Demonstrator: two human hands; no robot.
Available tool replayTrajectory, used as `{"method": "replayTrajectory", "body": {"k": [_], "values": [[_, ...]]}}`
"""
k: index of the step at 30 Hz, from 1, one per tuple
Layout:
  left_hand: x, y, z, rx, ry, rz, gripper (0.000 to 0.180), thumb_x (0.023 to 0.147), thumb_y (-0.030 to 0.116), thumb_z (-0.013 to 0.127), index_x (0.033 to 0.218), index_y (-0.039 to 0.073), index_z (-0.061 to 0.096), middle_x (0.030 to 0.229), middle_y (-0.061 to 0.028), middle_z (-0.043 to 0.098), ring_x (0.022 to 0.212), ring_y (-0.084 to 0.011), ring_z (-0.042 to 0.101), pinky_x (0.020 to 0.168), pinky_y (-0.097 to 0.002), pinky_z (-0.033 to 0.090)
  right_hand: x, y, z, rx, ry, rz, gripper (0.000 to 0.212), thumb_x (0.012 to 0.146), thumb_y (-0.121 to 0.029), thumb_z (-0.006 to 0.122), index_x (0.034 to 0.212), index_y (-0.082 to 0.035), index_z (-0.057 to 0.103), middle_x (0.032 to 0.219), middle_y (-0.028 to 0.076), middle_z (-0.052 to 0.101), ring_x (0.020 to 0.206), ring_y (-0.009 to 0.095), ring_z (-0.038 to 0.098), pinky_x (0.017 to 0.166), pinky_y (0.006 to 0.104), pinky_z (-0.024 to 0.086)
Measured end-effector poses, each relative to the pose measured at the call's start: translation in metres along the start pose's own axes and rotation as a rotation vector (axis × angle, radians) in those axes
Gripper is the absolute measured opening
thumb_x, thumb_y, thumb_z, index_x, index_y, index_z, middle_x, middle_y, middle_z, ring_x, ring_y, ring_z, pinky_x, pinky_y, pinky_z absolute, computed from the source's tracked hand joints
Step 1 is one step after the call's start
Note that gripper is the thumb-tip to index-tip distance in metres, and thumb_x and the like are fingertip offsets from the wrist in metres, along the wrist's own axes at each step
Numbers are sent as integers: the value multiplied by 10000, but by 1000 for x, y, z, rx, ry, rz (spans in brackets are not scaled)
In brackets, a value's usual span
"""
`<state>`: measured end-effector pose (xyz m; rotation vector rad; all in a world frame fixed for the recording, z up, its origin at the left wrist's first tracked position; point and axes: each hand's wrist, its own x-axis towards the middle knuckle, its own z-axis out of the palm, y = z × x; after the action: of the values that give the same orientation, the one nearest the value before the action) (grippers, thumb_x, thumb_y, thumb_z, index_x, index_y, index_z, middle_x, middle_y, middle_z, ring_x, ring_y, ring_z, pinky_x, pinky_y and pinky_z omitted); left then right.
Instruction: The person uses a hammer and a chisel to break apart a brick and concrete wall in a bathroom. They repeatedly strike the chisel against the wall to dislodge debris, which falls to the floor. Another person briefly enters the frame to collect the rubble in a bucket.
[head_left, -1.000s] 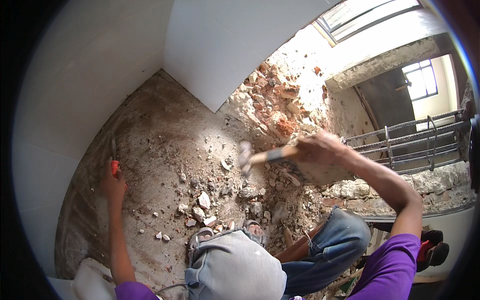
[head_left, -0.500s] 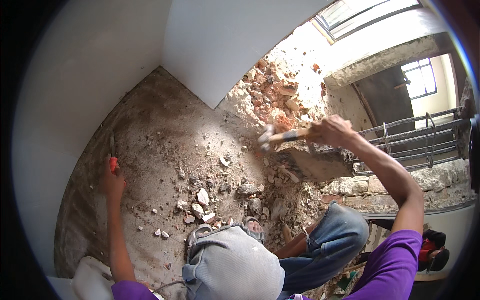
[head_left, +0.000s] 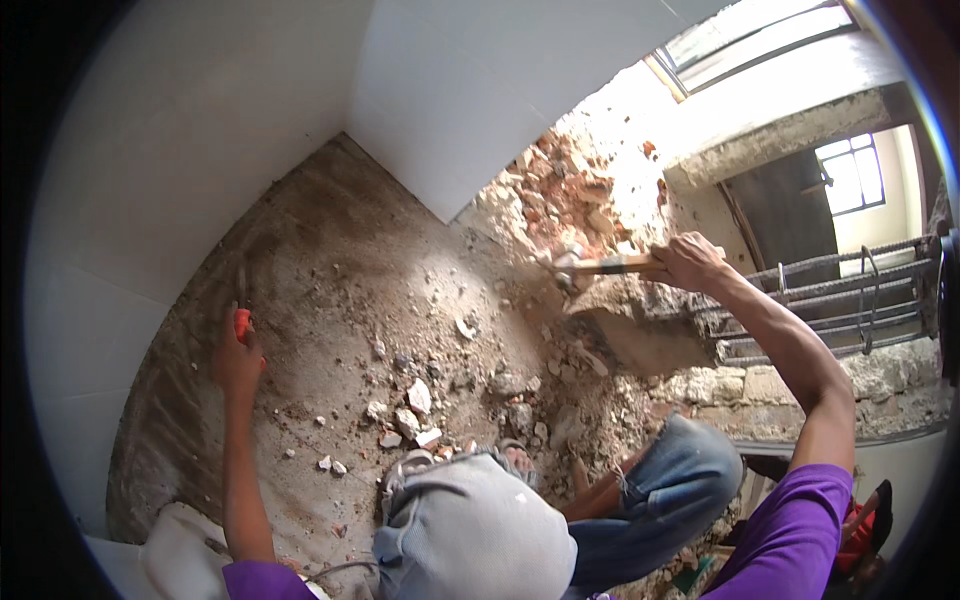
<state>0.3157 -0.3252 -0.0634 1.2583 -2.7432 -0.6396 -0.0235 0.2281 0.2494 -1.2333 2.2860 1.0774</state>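
Note:
My right hand (head_left: 690, 262) is closed around the wooden handle of a hammer (head_left: 610, 265). The metal hammer head lies over the broken edge of the masonry (head_left: 620, 295); I cannot tell whether it touches. Off to the left, my left hand (head_left: 238, 360) grips a red-handled tool (head_left: 243, 322) with a thin metal shaft, held low over the dusty floor (head_left: 310, 230) near the white wall. Its tip is hard to make out, so chisel or screwdriver cannot be told apart.
Broken bricks (head_left: 565, 185) are heaped beyond the hammer. Exposed steel bars (head_left: 840, 295) jut from the concrete at right. Loose rubble chunks (head_left: 418, 396) lie before my feet. White panels (head_left: 430, 110) stand at the back. Another person (head_left: 868, 530) is at lower right.
The hammer has swung to a more level position, its head now farther right over the rubble edge. My left hand still holds the red-handled tool. The view has shifted slightly; the other person has moved.

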Motion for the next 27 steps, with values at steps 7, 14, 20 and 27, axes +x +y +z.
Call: {"method": "replayTrajectory", "body": {"k": [7,14,20,27], "values": [[0,7,-3,18,-8,0,494,898,261,546,1377,224,433,1126,-111,644,965,-313,644,797,-445,506,26,-174,-42,315,-12,-322,288,928,-310,576,1167,-158,520,817,28,562,588,166,555,420,270,509],[6,-5,0,-19,-44,17,489,910,290,540,1383,250,420,1144,-114,637,977,-317,642,803,-453,502,26,-59,-35,95,-446,141,453,858,-586,553,961,-154,640,731,34,639,585,166,608,505,323,502],[4,0,4,-13,-47,-28,478,914,314,534,1377,262,425,1103,-115,651,927,-318,658,763,-470,505,15,-76,-5,164,-241,92,195,966,-240,526,1149,-233,593,574,-10,429,438,84,374,293,202,319],[3,-2,-2,-54,-3,47,486,895,293,552,1365,250,438,1130,-119,637,957,-321,645,779,-455,506,37,-179,-53,350,61,-602,529,840,-627,563,1101,-166,587,833,19,623,713,128,614,497,252,502]]}}
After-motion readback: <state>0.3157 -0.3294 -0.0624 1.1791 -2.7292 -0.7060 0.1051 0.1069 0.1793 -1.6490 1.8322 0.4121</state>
